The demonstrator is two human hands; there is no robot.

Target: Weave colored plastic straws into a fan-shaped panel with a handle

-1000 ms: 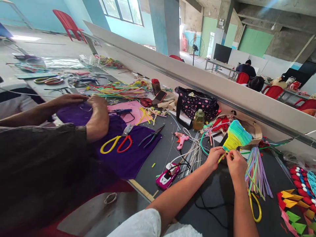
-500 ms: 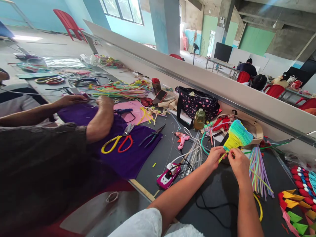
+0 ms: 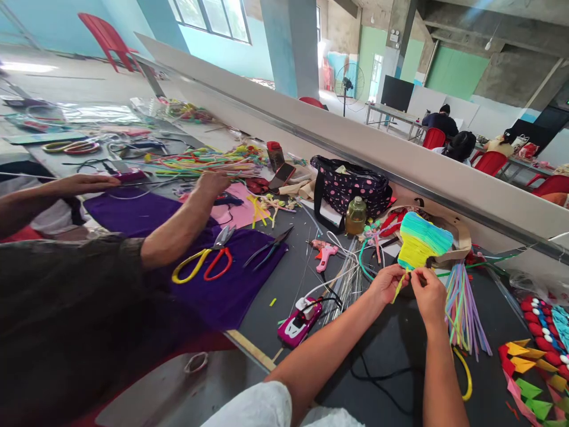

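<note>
A fan-shaped piece [image 3: 424,240] wound from fuzzy blue and yellow pipe cleaners stands up above my two hands. My left hand [image 3: 387,286] is closed in a pinch at its narrow lower end, where a yellow pipe cleaner [image 3: 400,286] sticks out below. Close beside it, my right hand [image 3: 427,295] pinches the same lower end from the right; its fingertips partly hide what they grip. A bundle of pastel pipe cleaners [image 3: 464,311] lies just right of my right hand. Thin metal wires [image 3: 351,281] are left of my left hand.
A pink glue gun [image 3: 326,254], a purple power strip [image 3: 299,326], a bottle [image 3: 356,216] and a dotted bag [image 3: 349,187] are on the table. At left, a co-worker's arms [image 3: 178,231] reach over purple cloth [image 3: 253,290] with scissors [image 3: 217,252] and pliers [image 3: 269,246].
The fan-shaped piece has tipped slightly left and turned its face more toward me, with both hands still at its base. The co-worker's nearer hand has moved right and away, toward the pipe cleaners.
</note>
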